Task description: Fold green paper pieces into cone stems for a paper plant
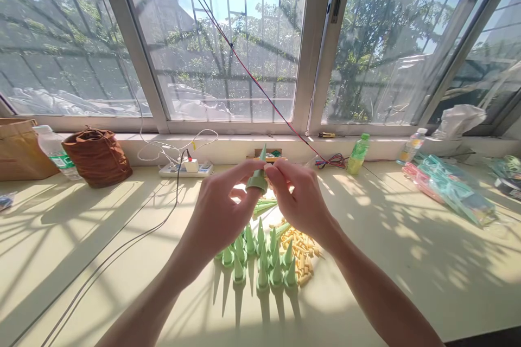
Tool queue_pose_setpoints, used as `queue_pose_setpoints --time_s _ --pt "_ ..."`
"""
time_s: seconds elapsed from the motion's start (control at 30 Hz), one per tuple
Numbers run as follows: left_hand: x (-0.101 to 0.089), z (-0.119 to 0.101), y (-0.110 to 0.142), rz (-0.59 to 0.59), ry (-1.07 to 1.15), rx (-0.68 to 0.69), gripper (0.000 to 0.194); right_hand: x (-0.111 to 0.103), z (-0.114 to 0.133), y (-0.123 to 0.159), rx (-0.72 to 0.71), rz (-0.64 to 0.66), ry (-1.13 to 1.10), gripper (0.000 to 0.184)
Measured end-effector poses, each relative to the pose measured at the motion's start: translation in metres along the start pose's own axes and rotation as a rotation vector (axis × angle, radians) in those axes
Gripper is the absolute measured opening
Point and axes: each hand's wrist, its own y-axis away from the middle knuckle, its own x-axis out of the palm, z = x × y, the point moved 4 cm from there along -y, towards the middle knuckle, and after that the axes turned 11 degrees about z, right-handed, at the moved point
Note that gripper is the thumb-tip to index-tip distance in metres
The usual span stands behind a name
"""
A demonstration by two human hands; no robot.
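The big, pale yellow desk (391, 293) has hands above its middle. The left hand (222, 209) holds a green, pointy plastic cone (257, 181). The right hand (303, 192) pinches its fingers shut beside it; any tiny thing inside is hidden. Below stand green cones (262, 274), beside small, yellow-tan pieces (303, 249).

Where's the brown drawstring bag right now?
In the head view, the brown drawstring bag sits at the table's far left, just right of a clear bottle, below the window.
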Motion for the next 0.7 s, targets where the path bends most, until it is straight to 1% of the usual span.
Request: queue_pose_setpoints --time_s 0.07,0.23,0.37,0.53,0.7 --pt "0.0009 -0.0012 0.0005 -0.029 -0.025 0.025 0.028 -0.0002 0.0003 0.0002 0.007 -0.001 -0.008 0.037" --pt "0.0029 -0.0074 0.0023 -0.096 -0.146 0.138 0.028 -0.0024 0.0007 0.0005 0.030 -0.008 0.000 0.038" --pt "0.0043 -0.0100 0.0032 -0.112 -0.211 0.182 0.030 -0.0028 0.0008 0.0004 0.051 -0.002 -0.001 0.038" --pt "0.0055 -0.0075 0.0038 -0.147 -0.213 0.167 0.029 -0.0026 0.0005 0.0004 0.086 -0.001 -0.007 0.037" --pt "0.0065 -0.0065 0.0058 -0.165 -0.244 0.144 0.034 -0.0016 -0.0015 0.0012 0.126 0.007 -0.028 0.039"
